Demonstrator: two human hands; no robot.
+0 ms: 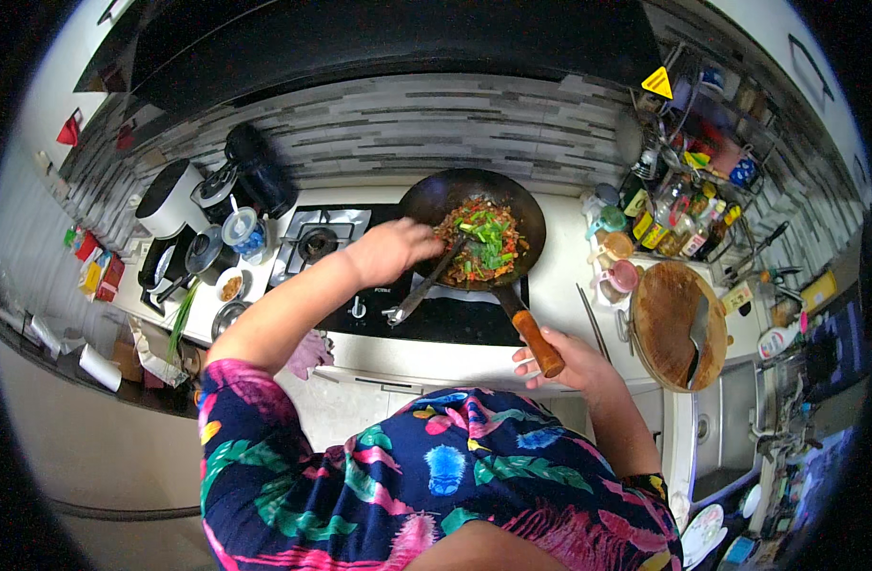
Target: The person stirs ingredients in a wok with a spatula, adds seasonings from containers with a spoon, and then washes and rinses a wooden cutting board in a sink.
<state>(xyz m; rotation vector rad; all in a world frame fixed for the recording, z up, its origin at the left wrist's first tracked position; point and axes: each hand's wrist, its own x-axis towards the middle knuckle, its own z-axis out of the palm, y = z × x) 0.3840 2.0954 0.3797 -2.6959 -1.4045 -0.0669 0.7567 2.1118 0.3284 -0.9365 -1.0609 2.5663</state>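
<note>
A dark wok (pixel 421 187) sits on the right burner of a black gas hob (pixel 464 325). Inside it lies a reddish-brown chopped mixture (pixel 471 214), topped with cut green scallions (pixel 489 243). My left hand (pixel 400 250), slightly blurred, hovers palm down at the wok's left rim, with nothing visible in it. Below that hand, a metal spatula (pixel 425 287) leans over the rim with its head in the food. The wok's wooden handle (pixel 537 342) points towards me. Around its underside, my right hand (pixel 575 357) has its fingers spread and not closed on it.
Chopsticks (pixel 593 321) lie right of the hob. Beyond are seasoning jars (pixel 614 246), sauce bottles (pixel 675 221) and a round wooden board (pixel 657 307) bearing a cleaver (pixel 698 332). A sink (pixel 725 428) lies farther right. Left stand a lidded pot (pixel 209 250) and a small white bowl (pixel 225 275).
</note>
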